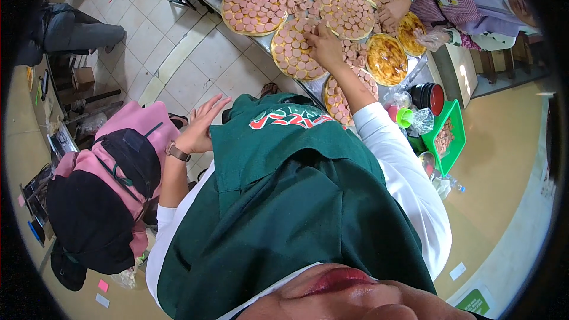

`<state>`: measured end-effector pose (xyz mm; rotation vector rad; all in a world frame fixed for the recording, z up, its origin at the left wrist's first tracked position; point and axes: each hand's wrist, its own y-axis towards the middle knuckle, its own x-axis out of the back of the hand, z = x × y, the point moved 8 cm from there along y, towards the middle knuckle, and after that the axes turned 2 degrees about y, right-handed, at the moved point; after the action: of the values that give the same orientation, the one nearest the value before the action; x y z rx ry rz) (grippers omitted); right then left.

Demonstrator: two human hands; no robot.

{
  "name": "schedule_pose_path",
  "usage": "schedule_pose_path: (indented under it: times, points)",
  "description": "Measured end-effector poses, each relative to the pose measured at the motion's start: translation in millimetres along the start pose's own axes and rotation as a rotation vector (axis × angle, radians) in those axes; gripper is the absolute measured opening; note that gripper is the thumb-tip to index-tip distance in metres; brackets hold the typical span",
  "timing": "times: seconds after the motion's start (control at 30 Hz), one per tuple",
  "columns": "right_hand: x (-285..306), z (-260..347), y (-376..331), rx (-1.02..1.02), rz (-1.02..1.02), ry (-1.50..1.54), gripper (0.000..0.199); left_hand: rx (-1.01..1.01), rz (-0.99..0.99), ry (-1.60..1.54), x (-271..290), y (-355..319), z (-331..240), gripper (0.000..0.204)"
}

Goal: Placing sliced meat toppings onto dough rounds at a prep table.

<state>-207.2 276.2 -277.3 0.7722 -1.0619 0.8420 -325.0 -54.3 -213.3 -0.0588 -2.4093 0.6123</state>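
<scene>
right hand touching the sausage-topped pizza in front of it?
Touching. Head view: the right hand has its fingertips pressed onto sausage slices on the pizza, no gap visible.

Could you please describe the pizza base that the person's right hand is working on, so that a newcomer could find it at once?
Start at the long table crowded with round bases. Follow the white-sleeved arm to the right hand; its fingertips rest on the upper right rim of the pizza base. Unlike the two glossy yellow bases to its right, it is almost covered in pink sausage slices.
</scene>
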Motion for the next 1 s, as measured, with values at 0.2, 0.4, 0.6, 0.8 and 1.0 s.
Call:
schedule_pose_path:
  times: [0.2,0.4,0.6,0.8,1.0]
  points:
    - [5,-22,-2,-0.052,-0.064,0.104,0.035,0.011,0.001,0.016,3,-2,-4,0.098]
    - [26,-58,-21,-0.074,-0.116,0.185,0.036,-0.003,0.015,0.01,2,0,-3,0.097]
    - [8,-15,-28,0.063,0.042,0.072,0.035,-0.014,0.042,0.008,5,7,-6,0.097]
    - [0,-13,-23,0.045,0.049,0.094,0.034,-0.026,0.036,0.003,5,9,-8,0.097]
    - [-5,-8,-25,0.021,0.09,0.111,0.03,-0.029,0.035,-0.001,4,11,-5,0.098]
